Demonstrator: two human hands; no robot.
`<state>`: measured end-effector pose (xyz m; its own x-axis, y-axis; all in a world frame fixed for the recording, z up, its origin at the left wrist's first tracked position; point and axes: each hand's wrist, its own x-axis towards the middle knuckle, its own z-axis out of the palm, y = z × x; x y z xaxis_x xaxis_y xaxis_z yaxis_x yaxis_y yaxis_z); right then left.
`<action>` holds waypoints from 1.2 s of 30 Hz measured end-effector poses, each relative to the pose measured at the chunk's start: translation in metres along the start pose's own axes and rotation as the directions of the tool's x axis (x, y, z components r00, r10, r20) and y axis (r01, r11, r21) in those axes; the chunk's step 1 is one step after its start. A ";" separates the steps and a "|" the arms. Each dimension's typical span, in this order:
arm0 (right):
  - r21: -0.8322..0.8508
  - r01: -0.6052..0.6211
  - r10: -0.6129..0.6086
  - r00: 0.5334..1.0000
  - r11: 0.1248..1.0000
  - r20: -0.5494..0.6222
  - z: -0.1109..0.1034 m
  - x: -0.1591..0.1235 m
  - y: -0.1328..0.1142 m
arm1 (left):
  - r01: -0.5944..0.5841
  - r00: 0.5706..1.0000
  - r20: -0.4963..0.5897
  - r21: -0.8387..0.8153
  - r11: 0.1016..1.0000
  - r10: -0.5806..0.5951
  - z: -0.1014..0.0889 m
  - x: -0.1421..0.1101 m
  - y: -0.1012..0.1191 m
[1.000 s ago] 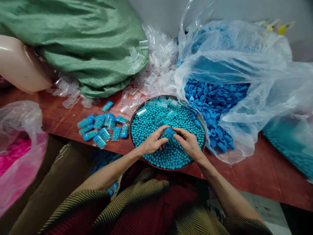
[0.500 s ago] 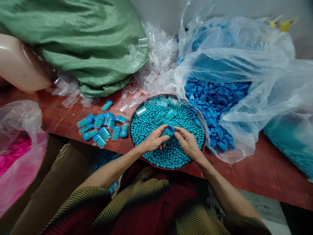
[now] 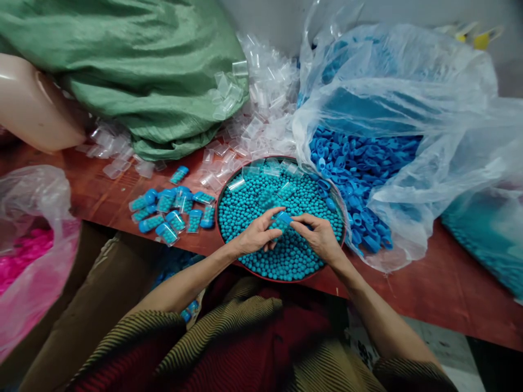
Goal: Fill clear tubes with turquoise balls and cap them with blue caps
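My left hand (image 3: 258, 234) pinches a small clear container (image 3: 277, 224) filled with turquoise beads. A blue cap (image 3: 285, 218) sits at the container's right end, between the fingertips of my right hand (image 3: 317, 234); whether it is fully seated I cannot tell. Both hands are just over a round tray (image 3: 220, 231) with a dark red rim, full of loose turquoise beads (image 3: 281, 267). Some empty clear containers (image 3: 237, 186) lie on the beads at the tray's far side. Left of the tray, several capped, bead-filled containers (image 3: 166, 234) lie in a group on the red table (image 3: 412, 288).
A clear plastic bag (image 3: 404, 201) of blue caps (image 3: 363, 163) leans by the tray's right side. Behind are a heap of clear containers (image 3: 269, 87) and a green sack (image 3: 163, 71). Turquoise beads fill a bag (image 3: 482, 245) at right; pink pieces (image 3: 28, 253) lie in one at left.
The blue cap, its oval opening showing half a second ago, has turned and now lies against the container's end. My right hand has shifted slightly rightward; my left hand has barely moved.
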<state>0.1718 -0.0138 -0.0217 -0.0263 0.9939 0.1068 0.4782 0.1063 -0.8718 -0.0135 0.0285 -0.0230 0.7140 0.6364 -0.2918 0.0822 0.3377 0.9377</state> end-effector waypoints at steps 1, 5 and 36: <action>-0.003 0.009 -0.009 1.000 1.000 -0.002 -0.001 0.000 0.000 | 0.001 1.000 -0.004 -0.003 1.000 -0.001 0.000 -0.001 0.001; -0.125 0.170 -0.169 0.985 0.977 0.025 -0.009 0.001 -0.006 | -0.006 0.999 -0.045 0.008 1.000 0.006 0.004 -0.002 0.008; -0.384 0.233 -0.180 0.969 0.893 0.170 0.021 -0.013 -0.015 | -0.150 0.951 -0.241 0.188 0.971 0.194 0.018 -0.009 0.006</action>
<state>0.1466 -0.0277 -0.0200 -0.2605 0.9487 0.1791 0.7584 0.3159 -0.5701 -0.0068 0.0123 -0.0108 0.5275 0.8377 -0.1412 0.1030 0.1019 0.9894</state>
